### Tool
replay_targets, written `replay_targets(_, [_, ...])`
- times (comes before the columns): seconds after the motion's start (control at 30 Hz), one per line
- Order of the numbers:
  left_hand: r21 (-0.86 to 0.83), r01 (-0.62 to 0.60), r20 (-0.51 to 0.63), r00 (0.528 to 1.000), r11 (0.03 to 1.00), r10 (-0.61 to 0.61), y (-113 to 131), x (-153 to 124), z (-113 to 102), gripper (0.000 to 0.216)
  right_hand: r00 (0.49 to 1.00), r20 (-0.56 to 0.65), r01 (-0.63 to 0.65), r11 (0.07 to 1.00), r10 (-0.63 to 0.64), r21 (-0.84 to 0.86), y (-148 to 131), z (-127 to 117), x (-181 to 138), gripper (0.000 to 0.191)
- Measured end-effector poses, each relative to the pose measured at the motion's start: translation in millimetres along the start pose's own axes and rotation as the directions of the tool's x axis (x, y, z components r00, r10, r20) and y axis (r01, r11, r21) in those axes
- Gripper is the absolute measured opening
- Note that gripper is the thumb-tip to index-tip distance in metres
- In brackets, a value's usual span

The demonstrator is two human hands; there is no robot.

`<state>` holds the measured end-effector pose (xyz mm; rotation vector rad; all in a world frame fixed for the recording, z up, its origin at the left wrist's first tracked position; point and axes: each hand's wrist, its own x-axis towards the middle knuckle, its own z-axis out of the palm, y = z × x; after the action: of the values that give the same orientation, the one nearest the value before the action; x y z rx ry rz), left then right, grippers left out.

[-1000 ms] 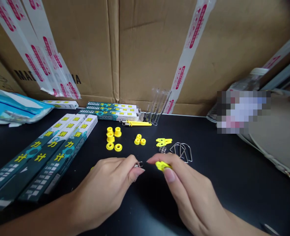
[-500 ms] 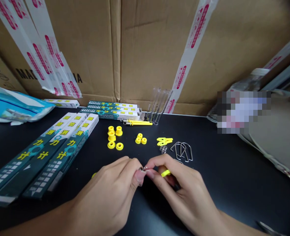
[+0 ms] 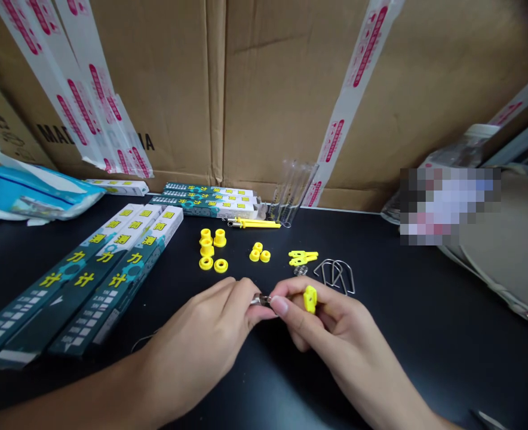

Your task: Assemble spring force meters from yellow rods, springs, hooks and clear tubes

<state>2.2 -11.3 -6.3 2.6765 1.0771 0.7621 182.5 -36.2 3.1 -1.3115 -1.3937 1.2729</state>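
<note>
Pinched in my left hand [image 3: 221, 325] is a small shiny metal spring [image 3: 258, 299], its far end sticking out between thumb and forefinger. The thumb and forefinger of my right hand [image 3: 322, 319] are closed at that same end, so the two hands nearly touch. A yellow plastic piece [image 3: 309, 300] is also tucked among my right fingers, standing up behind the forefinger. Just beyond that hand lie bent metal hooks [image 3: 335, 276], small wire rings [image 3: 300, 270] and flat yellow tabs [image 3: 303, 258]. My palms hide the rest of what I hold.
Yellow flanged caps [image 3: 206, 246] and small yellow plugs [image 3: 259, 253] are grouped mid-table. Behind them lie yellow rods [image 3: 257, 224], and clear tubes [image 3: 291, 194] stand near the cardboard. Long printed boxes [image 3: 125, 263] lie left; a bag [image 3: 506, 239] and bottle [image 3: 465, 149] are right.
More of the metal spring now shows between my fingertips. My right hand has turned, tipping the yellow piece upright. A thin wire loop has come into sight beside my left forearm.
</note>
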Motion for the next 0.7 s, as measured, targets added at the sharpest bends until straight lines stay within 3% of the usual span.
replay_targets(0.23, [-0.03, -0.007, -0.039, 0.999, 1.0, 0.006, 4.7, 2.7, -2.8, 0.045, 0.999, 0.03, 0.026, 0.999, -0.027, 0.041, 3.4, 0.1, 2.7, 0.029])
replay_targets(0.53, [-0.056, -0.02, -0.067, 0.998, 0.998, 0.016, 8.0, 4.0, -1.0, 0.052, 0.998, 0.027, -0.062, 0.97, 0.057, 0.237, 9.2, 2.7, 2.6, 0.034])
replay_targets(0.7, [-0.032, -0.066, -0.103, 0.993, 0.997, 0.062, 10.5, 8.0, -0.2, 0.053, 0.989, 0.105, -0.133, 0.936, 0.104, 0.326, 5.8, 4.7, -0.8, 0.038])
